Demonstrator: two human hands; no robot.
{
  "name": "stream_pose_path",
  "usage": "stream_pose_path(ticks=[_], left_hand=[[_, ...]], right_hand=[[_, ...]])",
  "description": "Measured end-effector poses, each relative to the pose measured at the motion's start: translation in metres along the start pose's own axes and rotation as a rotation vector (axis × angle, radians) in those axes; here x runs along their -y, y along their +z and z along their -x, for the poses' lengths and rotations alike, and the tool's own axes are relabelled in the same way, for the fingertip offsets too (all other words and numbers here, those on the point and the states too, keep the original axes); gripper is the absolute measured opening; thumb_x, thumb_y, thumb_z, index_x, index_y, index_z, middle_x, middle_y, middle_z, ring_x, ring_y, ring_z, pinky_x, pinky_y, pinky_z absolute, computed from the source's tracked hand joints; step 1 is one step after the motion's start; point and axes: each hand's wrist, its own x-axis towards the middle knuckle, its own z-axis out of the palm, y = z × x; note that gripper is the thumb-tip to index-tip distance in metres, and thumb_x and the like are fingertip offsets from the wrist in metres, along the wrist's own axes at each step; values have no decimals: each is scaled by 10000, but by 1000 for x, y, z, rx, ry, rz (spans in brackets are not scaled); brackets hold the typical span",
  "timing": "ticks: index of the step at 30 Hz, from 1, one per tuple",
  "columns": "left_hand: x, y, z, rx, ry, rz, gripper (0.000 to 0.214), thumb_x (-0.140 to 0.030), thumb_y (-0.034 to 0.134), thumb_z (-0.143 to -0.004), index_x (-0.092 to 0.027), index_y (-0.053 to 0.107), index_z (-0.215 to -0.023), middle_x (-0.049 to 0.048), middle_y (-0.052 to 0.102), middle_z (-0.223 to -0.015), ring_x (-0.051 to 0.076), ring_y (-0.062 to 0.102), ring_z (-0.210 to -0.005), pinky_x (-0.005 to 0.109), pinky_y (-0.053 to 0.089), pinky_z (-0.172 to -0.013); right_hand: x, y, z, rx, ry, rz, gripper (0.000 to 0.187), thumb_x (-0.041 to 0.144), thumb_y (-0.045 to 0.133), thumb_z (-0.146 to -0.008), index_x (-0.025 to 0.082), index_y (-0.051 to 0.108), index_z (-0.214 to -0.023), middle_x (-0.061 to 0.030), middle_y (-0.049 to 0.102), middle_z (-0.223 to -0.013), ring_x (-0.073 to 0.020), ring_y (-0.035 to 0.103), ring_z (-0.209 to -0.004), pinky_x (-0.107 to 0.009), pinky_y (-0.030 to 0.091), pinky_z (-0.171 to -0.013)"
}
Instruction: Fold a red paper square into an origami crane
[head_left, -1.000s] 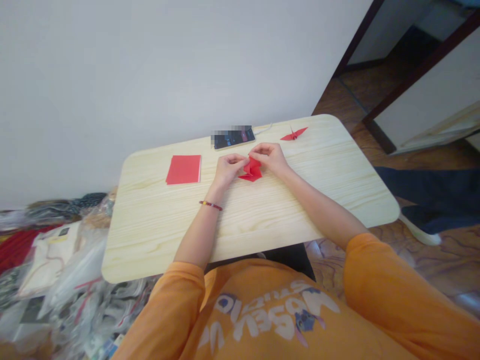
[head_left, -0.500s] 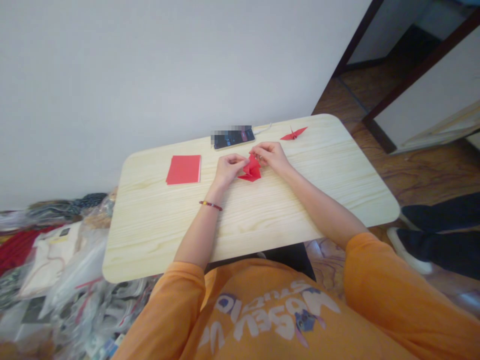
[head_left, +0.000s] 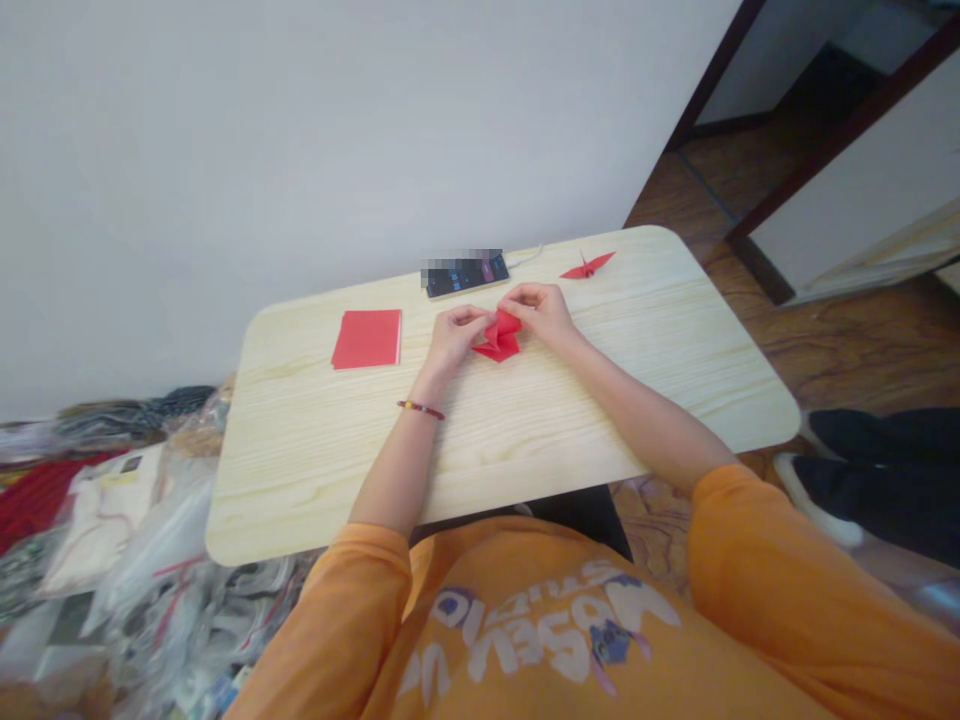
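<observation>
Between my two hands is a partly folded sheet of red origami paper [head_left: 501,343], its flaps standing up and spread. My left hand [head_left: 454,338] pinches its left side between thumb and fingers. The upper right part is pinched by my right hand [head_left: 541,310], whose fingers curl over the edge. The paper's lower point rests at or just above the table [head_left: 480,440]. To the left lies a stack of square red paper [head_left: 367,339]. A finished red paper crane [head_left: 589,267] sits at the back right.
Behind my hands a phone [head_left: 468,275] with a white cable [head_left: 526,257] lies near the wall. Plastic bags and clothes [head_left: 150,560] are heaped on the floor left of the table. Another person's legs and shoes [head_left: 862,470] are at the right.
The folded paper has shifted slightly, its upper flap opening wider and its lower part tilting left. My right fingers have closed in nearer to its top edge.
</observation>
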Motion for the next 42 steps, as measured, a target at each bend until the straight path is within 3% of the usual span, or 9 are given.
stream_pose_path(ticks=[11,23,30,36,42], left_hand=[[1,-1,-2,-11,-6,-20,36,-184,676,-582,-153,694,-584,14,675,-603,99,586,-581,231,472,-657],[-1,0,-1,-39,-68,3,44,-194,678,-566,-155,659,-576,1,660,-608,93,556,-573,212,425,-592],[4,1,-4,-101,-2,37,18,-171,645,-576,-164,644,-559,-22,624,-574,84,529,-565,206,422,-604],[9,2,-6,-127,17,110,82,-211,692,-599,-170,690,-671,-6,667,-683,109,588,-647,247,479,-698],[7,5,-2,-116,124,62,192,-283,766,-600,-162,714,-740,37,702,-806,140,647,-754,285,511,-783]], right_hand=[[-5,-1,-2,-70,-64,39,218,387,699,-729,185,632,-679,-24,668,-690,-155,609,-661,-309,512,-673],[-3,-1,1,-165,-85,55,172,345,685,-751,187,646,-697,-16,650,-697,-151,595,-678,-290,512,-631],[-1,4,5,-163,-150,37,166,346,678,-759,187,653,-716,-14,664,-723,-144,605,-677,-284,496,-638],[5,5,8,-161,-223,130,137,319,681,-748,182,679,-730,-17,677,-730,-140,596,-669,-288,480,-650],[10,5,12,-85,-205,254,101,292,671,-758,197,704,-748,-25,691,-765,-155,589,-703,-297,477,-670]])
